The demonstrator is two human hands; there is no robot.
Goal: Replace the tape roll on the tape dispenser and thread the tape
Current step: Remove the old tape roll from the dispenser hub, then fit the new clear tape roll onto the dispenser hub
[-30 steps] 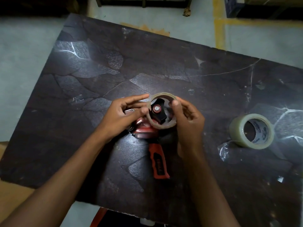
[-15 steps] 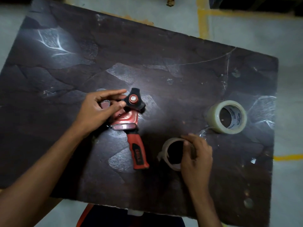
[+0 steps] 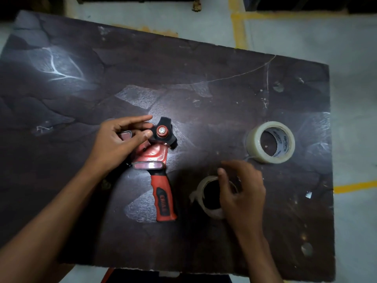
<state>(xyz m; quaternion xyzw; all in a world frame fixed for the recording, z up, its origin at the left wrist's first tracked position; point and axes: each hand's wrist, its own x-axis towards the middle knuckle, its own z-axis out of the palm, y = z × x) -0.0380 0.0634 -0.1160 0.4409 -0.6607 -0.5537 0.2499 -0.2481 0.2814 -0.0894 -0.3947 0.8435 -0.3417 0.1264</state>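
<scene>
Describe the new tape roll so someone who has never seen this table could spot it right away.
Start at the dark table and go to its right edge, past the red tape dispenser. The full tape roll lies there alone, untouched. Unlike the thin empty core under the right hand, it is thick, pale and printed inside.

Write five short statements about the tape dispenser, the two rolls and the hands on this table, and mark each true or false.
1. The red and black tape dispenser lies on the dark table. True.
2. A roll sits on the dispenser's hub. False: the hub is bare.
3. The left hand rests on the dispenser. True.
4. The right hand grips the full clear tape roll. False: it is open, above the nearly spent cardboard-coloured roll.
5. The full roll lies right of the dispenser. True.
</scene>
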